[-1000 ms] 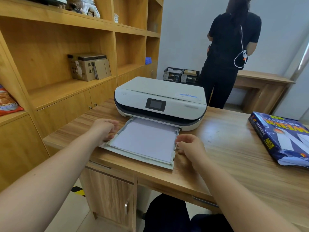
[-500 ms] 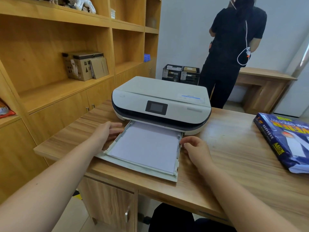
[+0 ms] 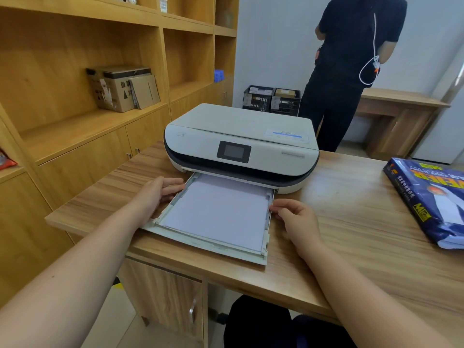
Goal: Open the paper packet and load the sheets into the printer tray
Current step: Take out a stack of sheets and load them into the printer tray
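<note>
Two hands on the tray (image 3: 200, 243), one per side. Left hand (image 3: 157, 193) is against the tray's left wall, fingers (image 3: 173, 188) curled loosely on the rim near the printer (image 3: 241, 144) — touching, not wrapped round anything. Right hand (image 3: 297, 218) sits at the right wall, fingertips (image 3: 275, 207) pinched narrow on the rim; can't tell if there's a real grip, looks more like a press. Tray is pulled out toward the bench (image 3: 351, 222) edge, back end still inside the printer slot. Sheets (image 3: 218, 214) lie flat in the tray, a white stack squared w/ the walls, back edge at the slot mouth. Printer is grey-white w/ a dark band and a small dark screen (image 3: 234, 151) on the front, lid down. Paper packet (image 3: 431, 199), blue wrapper, lies flat at the far right of the bench, well apart from both hands; near end looks torn open, white showing. Bkgd: a person in black (image 3: 351, 59) stands beyond the bench, back to us, white cable hanging at the side. Cardboard box (image 3: 118, 87) on the wooden shelf (image 3: 82, 131) to the left. Two black crates (image 3: 272, 99) on the floor by the wall.
</note>
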{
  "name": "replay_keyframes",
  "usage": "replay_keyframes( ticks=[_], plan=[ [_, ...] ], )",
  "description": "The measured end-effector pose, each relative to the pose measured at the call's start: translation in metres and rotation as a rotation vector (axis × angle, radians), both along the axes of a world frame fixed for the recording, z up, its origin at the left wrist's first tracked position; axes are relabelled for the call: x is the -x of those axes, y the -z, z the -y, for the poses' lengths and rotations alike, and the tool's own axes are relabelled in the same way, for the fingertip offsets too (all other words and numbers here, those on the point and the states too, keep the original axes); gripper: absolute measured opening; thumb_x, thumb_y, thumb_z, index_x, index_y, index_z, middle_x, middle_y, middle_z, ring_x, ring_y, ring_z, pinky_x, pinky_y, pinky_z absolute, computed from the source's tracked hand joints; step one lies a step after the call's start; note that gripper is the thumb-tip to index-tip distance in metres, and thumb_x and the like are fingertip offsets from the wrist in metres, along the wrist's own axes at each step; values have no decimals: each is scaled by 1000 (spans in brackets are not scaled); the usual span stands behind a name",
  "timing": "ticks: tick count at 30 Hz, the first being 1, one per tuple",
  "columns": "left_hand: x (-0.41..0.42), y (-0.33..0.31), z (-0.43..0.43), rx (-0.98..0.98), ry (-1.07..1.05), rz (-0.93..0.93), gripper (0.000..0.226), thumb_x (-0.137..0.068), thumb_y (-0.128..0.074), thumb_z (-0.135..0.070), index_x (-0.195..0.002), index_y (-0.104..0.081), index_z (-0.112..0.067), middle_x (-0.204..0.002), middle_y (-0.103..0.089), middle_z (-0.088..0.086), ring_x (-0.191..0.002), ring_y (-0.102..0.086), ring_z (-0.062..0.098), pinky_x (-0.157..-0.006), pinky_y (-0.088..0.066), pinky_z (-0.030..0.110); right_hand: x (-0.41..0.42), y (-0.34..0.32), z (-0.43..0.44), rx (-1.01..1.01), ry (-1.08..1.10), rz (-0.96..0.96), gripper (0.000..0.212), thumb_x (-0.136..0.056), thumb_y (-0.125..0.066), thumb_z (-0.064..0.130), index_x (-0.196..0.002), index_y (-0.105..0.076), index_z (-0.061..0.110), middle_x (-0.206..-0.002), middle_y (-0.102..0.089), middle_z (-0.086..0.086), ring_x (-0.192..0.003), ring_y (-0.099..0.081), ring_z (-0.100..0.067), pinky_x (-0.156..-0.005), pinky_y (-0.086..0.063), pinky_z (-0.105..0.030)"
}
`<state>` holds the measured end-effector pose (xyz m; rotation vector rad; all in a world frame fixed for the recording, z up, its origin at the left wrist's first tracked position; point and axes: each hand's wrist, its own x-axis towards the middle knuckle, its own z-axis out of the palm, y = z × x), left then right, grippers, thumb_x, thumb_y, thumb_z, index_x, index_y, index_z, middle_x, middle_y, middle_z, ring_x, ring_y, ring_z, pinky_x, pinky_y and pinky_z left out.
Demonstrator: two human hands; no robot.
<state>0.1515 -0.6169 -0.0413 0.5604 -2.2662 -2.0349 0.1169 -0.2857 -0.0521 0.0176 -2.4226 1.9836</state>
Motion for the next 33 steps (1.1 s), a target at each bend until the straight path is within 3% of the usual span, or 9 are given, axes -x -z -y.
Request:
replay_keyframes(
  ticks=[4, 7, 12, 17, 20, 25, 27, 30, 33],
  plan=[
    [1, 1, 0, 10, 3, 2, 55, -92, -16, -31, -115, -66, -27, -111, -72, -9, -115, -57, 17, -109, -36, 42, -2, -1, 2, -12, -19, -12, 35, -86, -52, 5, -116, -58, 22, -83, -77, 11, -78, -63, -42, -75, -56, -45],
    [1, 0, -2, 18, 6, 4, 56, -91, -16, -30, -114, -66, -26, -110, -73, -9, -116, -56, 17, -108, -36, 40, -5, -4, 2, -33, -27, -21, 35, -87, -54, 7, -116, -57, 24, -85, -76, 10, -90, -64, -43, -73, -56, -44],
    [2, -2, -2, 11, -6, 33, 58, -89, -15, -28, -111, -69, -22, -110, -73, -5, -119, -55, 19, -111, -31, 43, -6, -5, 2, -63, -38, -31, 39, -87, -58, 12, -125, -55, 22, -86, -75, 8, -82, -66, -36, -70, -56, -39],
    [-2, -6, -3, 52, 24, 65, 60, -88, -16, -34, -111, -70, -25, -110, -73, -10, -119, -53, 15, -111, -28, 40, -4, -2, 3, -81, -55, -31, 32, -85, -69, 25, -116, -60, 25, -83, -75, 3, -82, -70, -27, -75, -58, -40],
    [-3, -10, -10, 124, 33, 69, 58, -92, -15, -32, -114, -68, -26, -112, -71, -14, -107, -49, 4, -98, -26, 34, -5, -2, 5, -136, -71, -48, 29, -85, -69, 28, -113, -61, 22, -88, -72, 4, -84, -68, -18, -74, -56, -34],
    [-5, -7, -9, 141, 55, 38, 56, -96, -13, -25, -125, -61, -26, -122, -66, -11, -124, -46, 18, -108, -28, 35, -9, -6, 2, -122, -70, -35, 29, -87, -55, 11, -114, -59, 20, -89, -74, 16, -94, -63, -41, -74, -56, -43],
    [-7, -10, -11, 223, 100, 29, 46, -100, -23, -23, -130, -58, -22, -130, -61, -5, -127, -44, 23, -109, -30, 36, -10, -7, 1, -118, -67, -40, 30, -87, -53, 9, -114, -59, 19, -89, -74, 16, -95, -62, -43, -73, -56, -42],
    [-8, -11, -12, 212, 18, -4, 30, -91, -56, -21, -117, -67, -29, -119, -66, -9, -118, -52, 16, -99, -38, 35, -11, -6, 1, -116, -63, -49, 31, -87, -52, 7, -116, -60, 18, -89, -74, 16, -78, -64, -36, -71, -57, -44],
    [-7, -9, -15, 198, 17, -24, 39, -90, -59, -4, -123, -62, -24, -113, -69, -11, -116, -55, 8, -97, -36, 25, -11, -6, 1, -103, -97, -85, 35, -88, -49, 2, -114, -60, 23, -103, -73, 13, -82, -66, -28, -72, -57, -41]
  ],
)
